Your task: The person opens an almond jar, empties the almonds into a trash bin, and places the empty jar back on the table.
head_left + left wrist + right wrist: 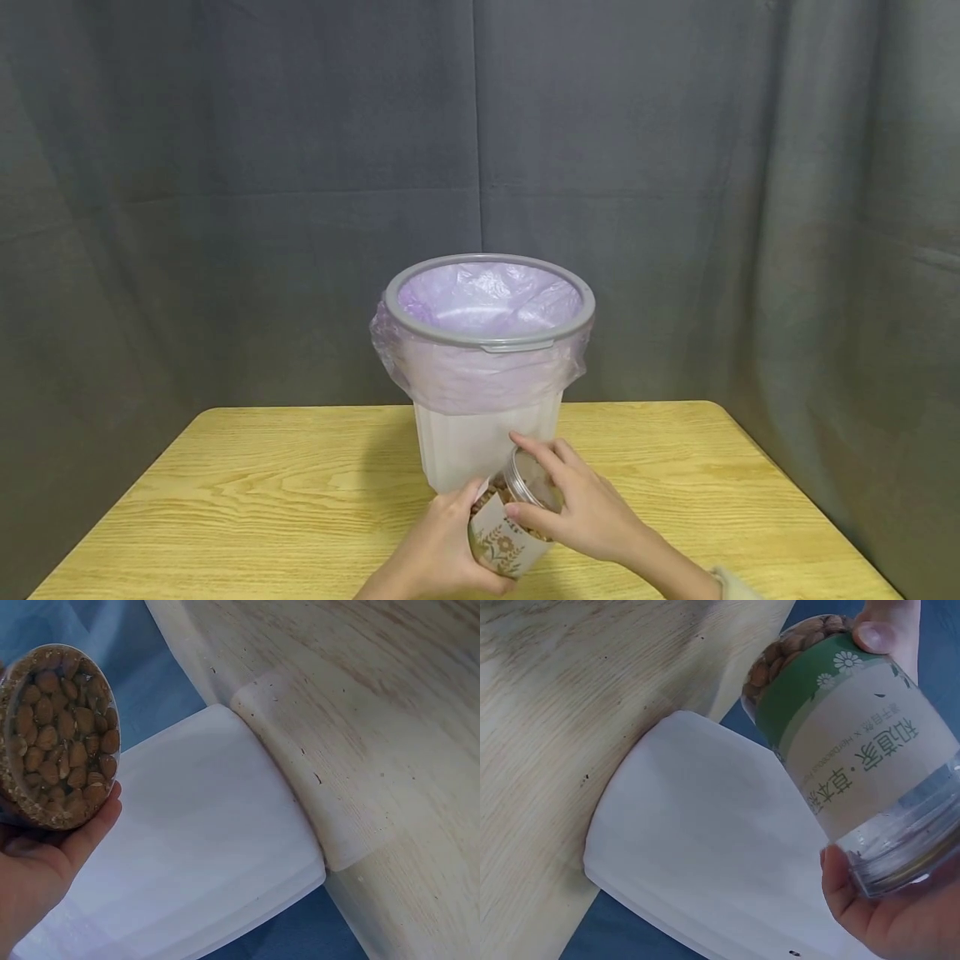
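A clear jar (885, 750) of brown nuts (64, 735), apparently almonds, is held tilted in front of the bin. Its paper label (501, 540) has a flower print, with green and white areas and writing visible in the right wrist view. My left hand (442, 537) grips the jar's body toward its base, thumb on the upper side. With fingers and thumb spread around the lid end, my right hand (581, 504) holds the jar's silver-rimmed lid (517, 479). The left wrist view faces the jar's round base, where the nuts show through.
Just beyond the hands a white bin (480, 437) stands on the wooden table (262, 492). A purple bag (480, 379) lines it and folds over outside, under a grey rim ring (397, 312). Grey curtains (300, 167) hang behind and at both sides.
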Tool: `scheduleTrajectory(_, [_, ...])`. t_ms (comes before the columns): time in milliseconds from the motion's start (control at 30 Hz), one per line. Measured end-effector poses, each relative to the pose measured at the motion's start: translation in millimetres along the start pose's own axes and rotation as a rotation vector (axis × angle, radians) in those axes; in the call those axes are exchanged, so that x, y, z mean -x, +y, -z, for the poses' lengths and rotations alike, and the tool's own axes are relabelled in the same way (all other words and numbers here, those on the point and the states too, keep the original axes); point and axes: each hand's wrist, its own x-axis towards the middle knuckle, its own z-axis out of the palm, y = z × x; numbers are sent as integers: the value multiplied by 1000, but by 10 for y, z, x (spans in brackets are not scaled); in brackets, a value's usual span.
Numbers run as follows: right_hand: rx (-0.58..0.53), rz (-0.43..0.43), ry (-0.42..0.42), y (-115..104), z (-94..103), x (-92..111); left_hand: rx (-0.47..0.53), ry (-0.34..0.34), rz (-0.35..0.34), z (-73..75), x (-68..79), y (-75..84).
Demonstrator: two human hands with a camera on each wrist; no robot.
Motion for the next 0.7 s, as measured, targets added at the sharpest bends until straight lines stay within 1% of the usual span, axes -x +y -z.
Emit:
scheduleTrajectory(200, [-86, 57, 33, 26, -6, 4, -26, 2, 7, 12, -13, 32])
scheduleTrajectory(433, [-85, 97, 80, 53, -36, 9, -54, -7, 27, 24, -23, 70])
scheduleTrajectory(600, [-90, 121, 86, 77, -47, 6, -76, -1, 42, 17, -21, 86])
scheduleTrajectory(700, [-100, 133, 85, 86, -50, 6, -85, 5, 39, 14, -22, 92])
